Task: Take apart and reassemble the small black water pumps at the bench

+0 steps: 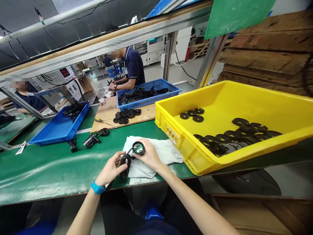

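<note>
My left hand [111, 168] grips a coiled black cable [125, 166] above a folded white cloth [166, 153]. My right hand [148, 154] holds a round black housing with an exposed green circuit board [138, 148], and a thin wire runs from it towards the coil. Both hands are close together over the cloth. A yellow plastic crate [171, 112] stands to my right, holding several flat black ring parts [234, 137]. Just left of my hands lies a black cable with a connector [90, 141].
A blue tray of black cables [58, 130] stands at the left on the green bench mat [44, 166]. A screwdriver [101, 120] and black discs [124, 117] lie on a wooden board [122, 111]. Behind, a co-worker [133, 65] handles parts beside another blue tray [139, 102].
</note>
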The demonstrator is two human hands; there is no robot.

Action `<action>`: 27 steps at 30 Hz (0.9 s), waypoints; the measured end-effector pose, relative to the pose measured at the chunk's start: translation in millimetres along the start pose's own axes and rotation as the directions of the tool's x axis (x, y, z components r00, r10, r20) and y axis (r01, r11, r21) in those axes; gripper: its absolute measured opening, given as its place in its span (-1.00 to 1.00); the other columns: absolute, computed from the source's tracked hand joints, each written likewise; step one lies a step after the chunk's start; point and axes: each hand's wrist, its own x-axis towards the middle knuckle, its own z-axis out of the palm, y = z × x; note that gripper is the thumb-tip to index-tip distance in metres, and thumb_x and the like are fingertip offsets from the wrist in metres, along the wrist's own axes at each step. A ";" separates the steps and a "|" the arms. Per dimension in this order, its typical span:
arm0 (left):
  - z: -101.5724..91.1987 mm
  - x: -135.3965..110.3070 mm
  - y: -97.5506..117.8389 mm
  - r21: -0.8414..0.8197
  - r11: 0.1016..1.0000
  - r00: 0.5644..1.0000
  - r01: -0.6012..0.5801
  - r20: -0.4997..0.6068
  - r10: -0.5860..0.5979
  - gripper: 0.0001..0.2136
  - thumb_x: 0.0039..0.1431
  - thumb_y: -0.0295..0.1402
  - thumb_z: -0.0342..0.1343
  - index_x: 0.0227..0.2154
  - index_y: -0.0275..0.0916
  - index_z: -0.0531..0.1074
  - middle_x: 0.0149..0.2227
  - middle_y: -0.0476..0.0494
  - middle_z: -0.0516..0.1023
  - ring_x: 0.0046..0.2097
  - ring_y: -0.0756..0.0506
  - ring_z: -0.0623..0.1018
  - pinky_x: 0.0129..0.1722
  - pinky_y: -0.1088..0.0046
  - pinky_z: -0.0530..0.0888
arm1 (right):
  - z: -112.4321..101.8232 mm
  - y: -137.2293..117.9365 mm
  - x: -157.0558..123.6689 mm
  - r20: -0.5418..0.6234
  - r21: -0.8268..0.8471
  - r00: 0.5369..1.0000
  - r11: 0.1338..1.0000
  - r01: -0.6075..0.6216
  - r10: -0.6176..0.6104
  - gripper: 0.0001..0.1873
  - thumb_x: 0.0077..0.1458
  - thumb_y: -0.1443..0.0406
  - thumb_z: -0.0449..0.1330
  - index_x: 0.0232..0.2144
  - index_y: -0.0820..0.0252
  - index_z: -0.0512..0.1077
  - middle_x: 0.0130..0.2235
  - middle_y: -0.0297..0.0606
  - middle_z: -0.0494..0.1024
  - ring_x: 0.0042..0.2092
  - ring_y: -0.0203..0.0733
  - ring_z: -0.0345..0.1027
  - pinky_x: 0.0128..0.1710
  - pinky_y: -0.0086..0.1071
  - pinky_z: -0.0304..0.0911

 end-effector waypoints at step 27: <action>63.7 65.4 -2.1 0.243 0.823 0.855 -0.514 0.072 0.513 -0.21 -0.02 -0.56 0.21 0.33 -0.15 0.20 0.44 -0.31 0.12 0.44 -0.33 0.18 0.42 -0.07 0.16 | 11.3 9.1 -21.9 0.010 0.138 0.988 0.978 -0.154 0.154 -0.33 0.00 0.45 0.09 0.20 0.10 0.27 0.12 -0.09 0.40 0.20 0.00 0.30 0.24 -0.01 0.27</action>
